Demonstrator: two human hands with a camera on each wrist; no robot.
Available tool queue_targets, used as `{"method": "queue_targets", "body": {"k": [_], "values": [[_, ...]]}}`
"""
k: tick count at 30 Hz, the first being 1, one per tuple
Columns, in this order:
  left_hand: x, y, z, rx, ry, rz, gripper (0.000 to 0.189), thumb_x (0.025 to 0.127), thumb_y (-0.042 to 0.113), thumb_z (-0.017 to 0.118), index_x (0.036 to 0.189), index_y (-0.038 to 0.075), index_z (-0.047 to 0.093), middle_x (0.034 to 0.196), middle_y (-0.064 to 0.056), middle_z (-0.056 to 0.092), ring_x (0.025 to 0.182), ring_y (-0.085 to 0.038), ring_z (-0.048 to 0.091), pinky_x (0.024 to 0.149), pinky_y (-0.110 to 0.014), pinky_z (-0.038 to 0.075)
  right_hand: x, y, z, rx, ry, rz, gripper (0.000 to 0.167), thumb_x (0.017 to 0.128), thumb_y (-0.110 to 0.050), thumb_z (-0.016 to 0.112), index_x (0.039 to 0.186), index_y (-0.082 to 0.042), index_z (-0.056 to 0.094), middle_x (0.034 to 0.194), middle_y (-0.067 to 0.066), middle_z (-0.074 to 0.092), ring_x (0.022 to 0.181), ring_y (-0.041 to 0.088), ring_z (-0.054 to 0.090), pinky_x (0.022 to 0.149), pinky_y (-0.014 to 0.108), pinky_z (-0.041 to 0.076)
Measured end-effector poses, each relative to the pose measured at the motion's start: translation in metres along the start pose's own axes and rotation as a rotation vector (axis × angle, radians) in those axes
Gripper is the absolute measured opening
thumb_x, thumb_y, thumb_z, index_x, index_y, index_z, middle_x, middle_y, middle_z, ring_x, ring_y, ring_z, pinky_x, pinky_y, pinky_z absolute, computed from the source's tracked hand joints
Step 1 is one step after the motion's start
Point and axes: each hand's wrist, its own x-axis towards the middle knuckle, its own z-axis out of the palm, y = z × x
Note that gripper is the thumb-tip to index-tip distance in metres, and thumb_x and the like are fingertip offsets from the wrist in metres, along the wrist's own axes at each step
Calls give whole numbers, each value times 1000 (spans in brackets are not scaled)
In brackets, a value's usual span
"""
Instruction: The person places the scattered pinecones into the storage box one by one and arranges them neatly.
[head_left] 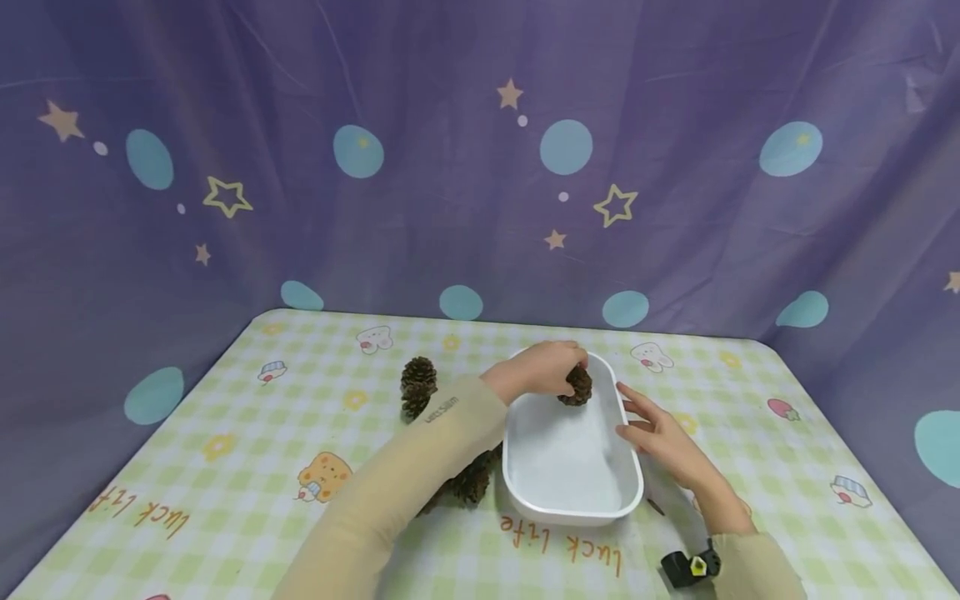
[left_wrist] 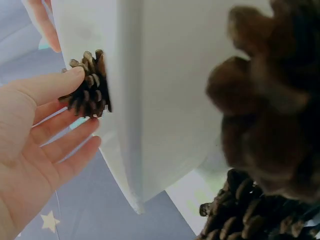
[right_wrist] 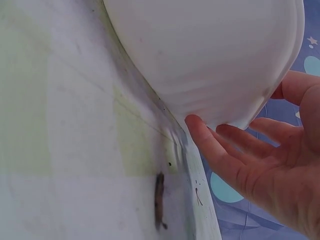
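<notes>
My left hand reaches over the white rectangular container and pinches a brown pine cone inside its far part. The left wrist view shows that pine cone between thumb and fingers, close to the white wall. My right hand rests against the container's right side, its fingers fairly straight along the outer wall. More pine cones lie left of the container: one at the back and another nearer the front, partly hidden by my left sleeve.
A checked tablecloth with printed cartoons covers the table. Beside the container's right side lies a small dark fragment. A black strap-like device sits at my right wrist. Behind the table hangs a purple curtain.
</notes>
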Motion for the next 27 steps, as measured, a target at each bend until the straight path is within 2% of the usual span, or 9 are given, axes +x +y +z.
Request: {"method": "queue_targets", "body": {"k": [9,17,27], "values": [[7,1,2,1,-45,-41,37,83,25,66,117,17,54,113,1,54,100,-12,54,84,-24,47,1,-1,-1,12,-12,12,68,90,-12,53,147,-13,16,140,27,29,120,41,43,71,29,49],[12,2,3,-17,-59,-94,37,84,23,65,118,18,50,113,2,51,99,-11,53,82,-23,47,1,-1,0,14,-8,20,68,90,-12,53,147,-14,16,141,26,29,120,41,43,72,28,49],[11,1,4,-34,-60,-79,50,85,24,64,132,18,46,128,1,49,115,-13,49,94,-26,44,1,1,0,8,-3,15,68,91,-13,53,147,-13,16,140,26,30,120,41,43,75,28,49]]}}
